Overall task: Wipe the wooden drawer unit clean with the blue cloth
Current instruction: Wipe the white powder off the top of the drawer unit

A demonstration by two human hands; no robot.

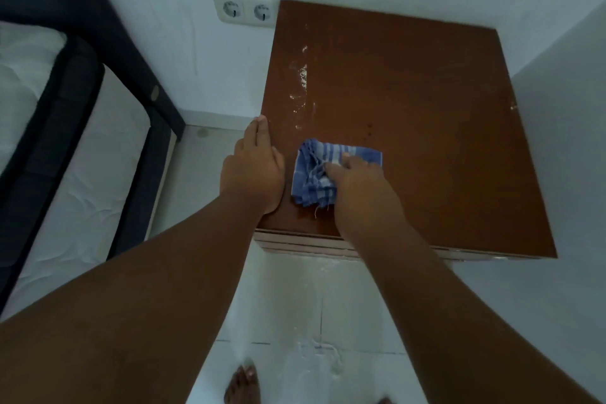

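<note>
The wooden drawer unit (426,128) stands in a white corner, its brown top seen from above. White streaks of dust or powder (301,82) run down the left part of the top. A crumpled blue and white striped cloth (314,174) lies on the near left of the top. My right hand (360,184) presses down on the cloth and grips its right side. My left hand (254,167) lies flat along the unit's left edge, fingers together, holding nothing.
A dark-framed bed with a white mattress (39,128) fills the left side. A double wall socket (246,8) sits just left of the unit's back corner. White floor tiles (295,321) lie below, with my bare toes (242,384) at the bottom edge.
</note>
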